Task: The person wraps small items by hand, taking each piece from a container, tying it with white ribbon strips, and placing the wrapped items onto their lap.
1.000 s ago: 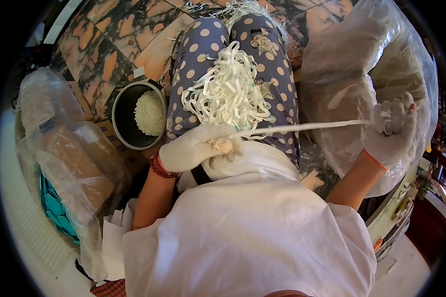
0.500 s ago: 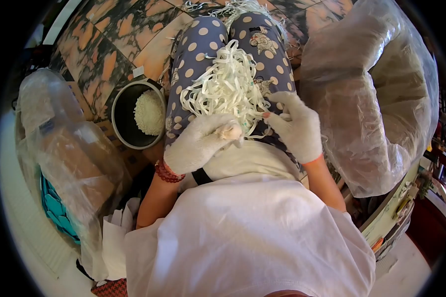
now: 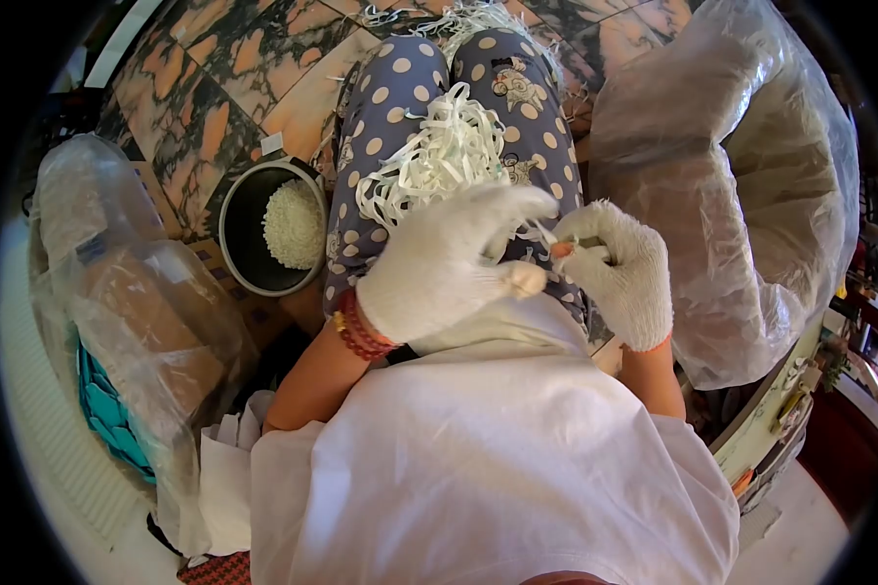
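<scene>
A tangled pile of white ribbon strips point(image 3: 437, 161) lies across my lap, on polka-dot trousers point(image 3: 385, 93). My left hand point(image 3: 449, 255), in a white knit glove, reaches over the near side of the pile. Its thumb and fingers are apart, with nothing visible between them. To its right, my right hand point(image 3: 619, 278) is gloved too, its fingers curled in and a bare thumb tip showing. A short white strip point(image 3: 544, 232) sticks out of that pinch towards my left fingertips; whether they touch it I cannot tell.
On my left stands a dark round bucket point(image 3: 239, 219) with white pellets point(image 3: 295, 224) inside. Beyond it is a plastic-wrapped cardboard box point(image 3: 156, 312). A large open plastic bag point(image 3: 663, 185) stands on my right. More strips point(image 3: 478, 24) lie past my knees.
My left hand has moved right and opened from a closed grip. My right hand has shifted slightly right and down, its fingers closing on a strip. The lap pile is more covered.
</scene>
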`<state>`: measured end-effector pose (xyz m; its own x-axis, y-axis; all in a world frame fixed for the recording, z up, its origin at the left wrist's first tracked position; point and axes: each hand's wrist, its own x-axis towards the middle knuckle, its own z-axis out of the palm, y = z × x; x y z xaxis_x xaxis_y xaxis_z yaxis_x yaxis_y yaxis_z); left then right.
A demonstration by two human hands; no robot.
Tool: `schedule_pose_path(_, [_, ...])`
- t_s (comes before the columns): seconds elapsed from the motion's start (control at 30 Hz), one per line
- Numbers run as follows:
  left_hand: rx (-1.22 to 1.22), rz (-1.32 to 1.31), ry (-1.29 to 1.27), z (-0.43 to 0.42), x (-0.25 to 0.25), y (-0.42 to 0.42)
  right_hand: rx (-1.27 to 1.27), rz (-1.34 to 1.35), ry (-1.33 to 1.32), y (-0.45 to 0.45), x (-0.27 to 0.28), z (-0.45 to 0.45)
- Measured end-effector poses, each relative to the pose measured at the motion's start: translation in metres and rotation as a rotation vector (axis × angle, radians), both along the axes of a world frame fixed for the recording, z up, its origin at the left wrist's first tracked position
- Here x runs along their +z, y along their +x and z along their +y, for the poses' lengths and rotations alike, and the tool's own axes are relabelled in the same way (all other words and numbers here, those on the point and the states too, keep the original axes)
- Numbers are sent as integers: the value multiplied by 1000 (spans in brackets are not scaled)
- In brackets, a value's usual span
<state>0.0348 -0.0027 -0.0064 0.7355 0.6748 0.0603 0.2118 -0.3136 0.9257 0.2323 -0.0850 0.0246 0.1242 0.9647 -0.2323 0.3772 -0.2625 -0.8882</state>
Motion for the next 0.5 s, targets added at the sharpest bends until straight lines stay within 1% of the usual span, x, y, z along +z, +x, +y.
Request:
schedule_pose_path(0.03, [2, -29, 123, -1, 1, 5, 6, -9, 22, -1, 2, 0])
schedule_pose_path(0.13, [-33, -36, 232, 2, -7, 9, -160, 294, -8, 4, 10, -3])
schedule_pose_path(0.17, [-39, 10, 184, 1, -5, 11, -236, 558, -13, 9, 14, -4])
schedule_pose_path(0.23, [-89, 52, 176, 4, -6, 6, -301, 568, 247, 20, 4, -3])
schedule_pose_path(0.27, [-114, 73, 172, 6, -8, 1, -318, 560, 311, 27, 0, 0])
schedule_pose_path(0.3, [-114, 35, 146, 6, -11, -2, -333, 551, 374, 33, -3, 4])
schedule_pose_path(0.37, [-112, -40, 91, 5, -20, -9, -332, 512, 365, 44, -5, 13])
schedule_pose_path(0.47, [-145, -132, 7, 6, -28, -14, -403, 860, 146, 22, -6, 19])
schedule_pose_path(0.5, [-165, -136, -147, 6, -26, -17, -212, 1164, 133, 28, -15, 21])
